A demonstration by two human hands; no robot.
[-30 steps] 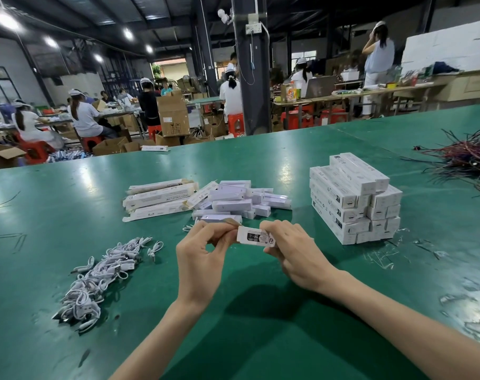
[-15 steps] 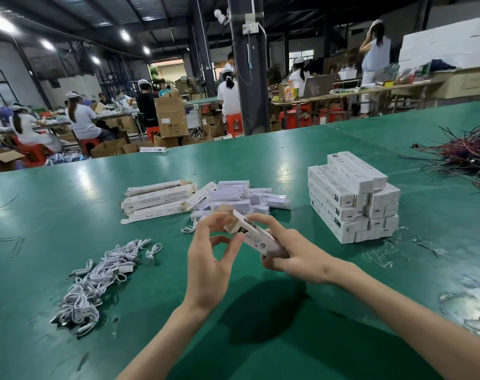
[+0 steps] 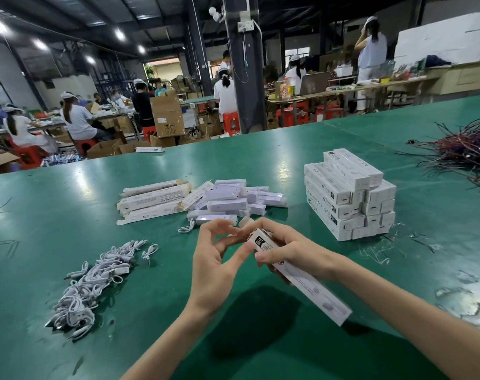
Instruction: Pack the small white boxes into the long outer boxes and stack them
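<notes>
— Where is the long outer box [image 3: 310, 289]?

— In the right hand [image 3: 293, 253]. Its fingers [image 3: 263, 257] are wrapped round the box near its far end and clamped on it. The box is held up off the bench [image 3: 41, 229] and slants from the fingertips back past the wrist, printed side up.

— And the left hand [image 3: 214, 267]?

— Right against that same far end. Its thumb reaches across to the corner of the box and its other fingers curl in a ring above. A tan flap [image 3: 245, 222] stands up just behind them. I can't tell whether those fingers pinch the flap or only touch it.

— The small white boxes [image 3: 228, 204]?

— In a loose pile on the bench, just beyond both sets of fingers, lying at all angles. One short white cable [image 3: 186, 227] lies at the pile's near edge, just left of the left fingers.

— What else is round about?

— Beyond the left fingers and further left, touching the pile, lie the flat outer boxes [image 3: 154, 200], side by side. Beyond the right fingers and off to the right stands the stack [image 3: 343, 198] of long boxes, several layers high and laid crosswise. A heap of white cables [image 3: 90, 281] lies well to the left of the left hand. A tangle of dark red wires [image 3: 463, 149] lies far beyond the right hand, at the bench's right edge.
</notes>
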